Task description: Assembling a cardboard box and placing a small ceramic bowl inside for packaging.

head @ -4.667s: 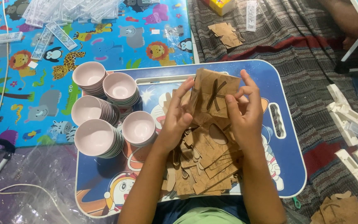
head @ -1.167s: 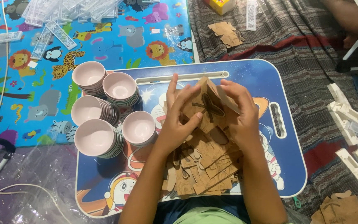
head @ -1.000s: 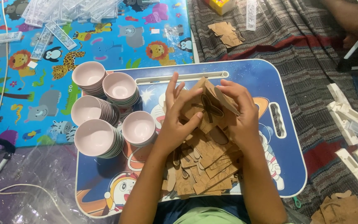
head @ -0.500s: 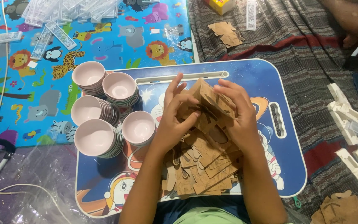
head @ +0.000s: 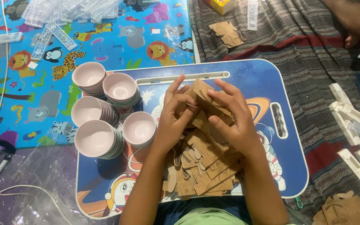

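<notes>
Both hands meet over the middle of a blue lap tray [head: 251,79] printed with space cartoons, which lies on the floor and serves as the tabletop. The left hand [head: 172,121] and the right hand [head: 232,121] share one brown cardboard cut-out piece [head: 201,93], raised just above a loose heap of similar cardboard pieces [head: 203,175] that fills the near centre of the tray. The left hand's fingers [head: 179,93] are clamped on the piece's left edge, thumb across the front. The right hand's fingers [head: 226,93] curl over its upper right edge and close on it, the thumb pressing from below.

On the tray's left part stand five stacks of pale pink bowls [head: 98,139], close together and touching or nearly touching one another; the nearest stack sits just beside the left wrist.

Left of the tray lies a blue play mat with animal pictures [head: 30,96], and on its far end a scatter of clear plastic strips [head: 59,16]. Crumpled clear plastic sheeting [head: 34,183] and a white cable [head: 5,196] lie at the near left. Right of the tray is a striped woven rug [head: 296,46], carrying a few more cardboard pieces [head: 226,33] at the far side and white plastic parts [head: 355,129] at the right edge. Another person's bare foot [head: 355,21] rests at the far right corner.
</notes>
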